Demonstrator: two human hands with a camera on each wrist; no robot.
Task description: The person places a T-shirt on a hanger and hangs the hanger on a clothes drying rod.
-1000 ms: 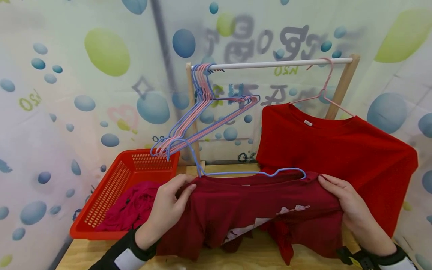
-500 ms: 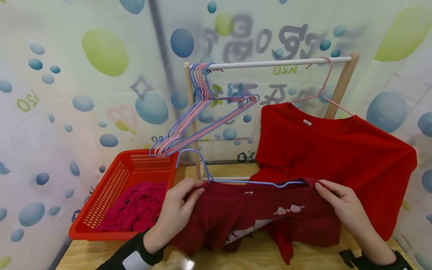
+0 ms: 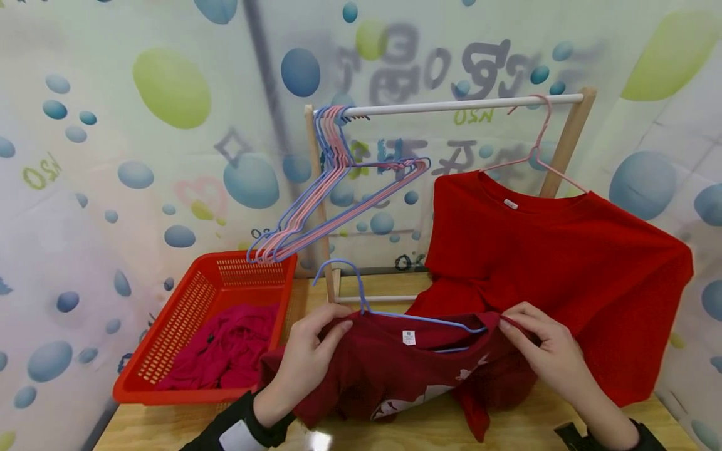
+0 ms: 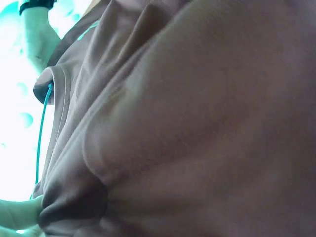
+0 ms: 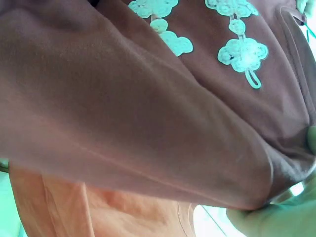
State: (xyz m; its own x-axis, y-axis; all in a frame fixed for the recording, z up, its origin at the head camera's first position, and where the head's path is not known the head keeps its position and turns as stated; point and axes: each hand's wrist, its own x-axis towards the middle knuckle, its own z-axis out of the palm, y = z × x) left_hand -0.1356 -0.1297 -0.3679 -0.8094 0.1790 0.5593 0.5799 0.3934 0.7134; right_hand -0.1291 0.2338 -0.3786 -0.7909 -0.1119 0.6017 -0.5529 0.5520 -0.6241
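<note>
A dark red shirt with a pale print and a white neck label hangs between my hands, low over the table. Inside its neckline sits a blue hanger, its hook sticking up at the left. My left hand pinches the shirt at the left shoulder, close by the hanger's neck. At the right side of the collar, my right hand pinches the fabric near the hanger's end. In the right wrist view, pale flower-shaped trims show on the shirt front. Cloth fills most of the left wrist view.
A rack with a white rail stands behind. Several blue and pink hangers hang at its left end. A bright red shirt hangs from a pink hanger at right. A red basket at left holds crumpled magenta cloth.
Both hands have lowered the dark red shirt and hanger. My right hand has come leftward, nearer the left one, and the neckline now gapes, showing the label more fully.
</note>
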